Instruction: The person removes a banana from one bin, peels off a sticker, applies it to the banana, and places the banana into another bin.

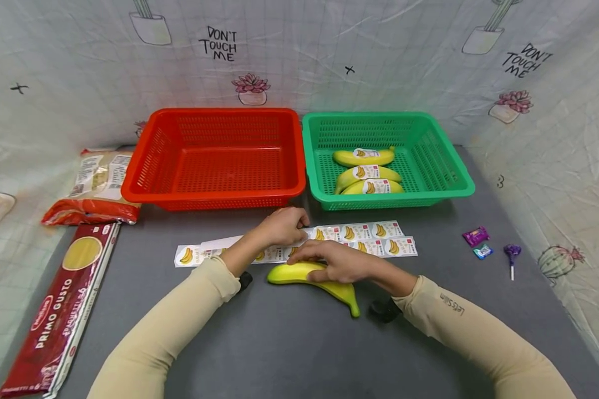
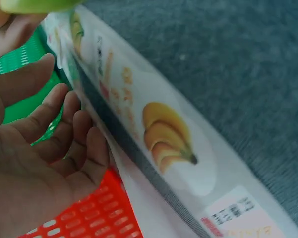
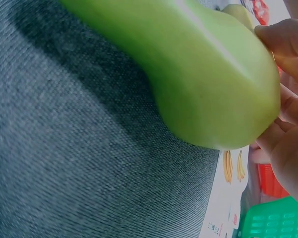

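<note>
Both hands at sticker sheet and loose banana, front of baskets.

Right hand laid over banana on grey table, fingers curled round its upper side, as right wrist view confirms; banana just in front of sticker sheet, stem pointing right. Left hand resting on sticker sheet, fingers loosely bent along sheet edge in left wrist view; whether pinching a sticker cannot be told. Sheet lying flat between banana and baskets. Red basket at left behind. Green basket at right, holding three labelled bananas. Spaghetti pack and pasta bag at far left; wrapped sweets and lollipop at far right.
</note>
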A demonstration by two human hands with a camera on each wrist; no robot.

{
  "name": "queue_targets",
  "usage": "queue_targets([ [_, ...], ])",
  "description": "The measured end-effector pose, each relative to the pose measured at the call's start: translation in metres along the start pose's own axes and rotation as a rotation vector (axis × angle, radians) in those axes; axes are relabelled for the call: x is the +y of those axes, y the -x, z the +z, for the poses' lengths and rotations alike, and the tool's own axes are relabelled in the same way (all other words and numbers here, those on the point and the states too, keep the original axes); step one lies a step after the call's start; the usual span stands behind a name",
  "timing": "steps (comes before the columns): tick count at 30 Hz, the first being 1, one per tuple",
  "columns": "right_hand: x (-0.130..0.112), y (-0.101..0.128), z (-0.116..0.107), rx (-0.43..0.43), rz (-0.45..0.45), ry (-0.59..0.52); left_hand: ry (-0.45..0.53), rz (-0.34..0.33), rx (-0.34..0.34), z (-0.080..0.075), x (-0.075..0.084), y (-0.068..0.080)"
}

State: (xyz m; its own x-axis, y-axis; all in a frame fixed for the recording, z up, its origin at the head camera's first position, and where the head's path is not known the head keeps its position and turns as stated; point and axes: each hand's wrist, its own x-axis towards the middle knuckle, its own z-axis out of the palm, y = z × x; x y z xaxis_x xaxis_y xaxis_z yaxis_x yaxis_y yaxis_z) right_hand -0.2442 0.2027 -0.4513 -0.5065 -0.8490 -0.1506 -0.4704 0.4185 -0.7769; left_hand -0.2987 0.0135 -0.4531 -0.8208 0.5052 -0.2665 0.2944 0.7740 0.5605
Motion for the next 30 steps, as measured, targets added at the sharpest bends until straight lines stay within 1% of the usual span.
queue_targets([
  [3,-0.0018,-0.0008,-0.0002,0.008,-0.007,0.017,-0.046,-0.011,-0.003,0.0011,0.0002,-0.0001],
  [8,-0.0057,-0.0017,-0.0006,0.011,-0.020,0.045,-0.080,-0.018,0.031,0.0021,-0.0014,0.0012],
  [17,-0.0037,-0.0015,-0.0001,0.017,-0.011,0.045,-0.012,-0.029,0.054,0.0028,-0.0032,-0.0013],
  [30,-0.0048,0.0018,0.0025,0.039,-0.001,0.062,0.037,-0.043,0.062,0.0034,-0.0035,-0.0018],
])
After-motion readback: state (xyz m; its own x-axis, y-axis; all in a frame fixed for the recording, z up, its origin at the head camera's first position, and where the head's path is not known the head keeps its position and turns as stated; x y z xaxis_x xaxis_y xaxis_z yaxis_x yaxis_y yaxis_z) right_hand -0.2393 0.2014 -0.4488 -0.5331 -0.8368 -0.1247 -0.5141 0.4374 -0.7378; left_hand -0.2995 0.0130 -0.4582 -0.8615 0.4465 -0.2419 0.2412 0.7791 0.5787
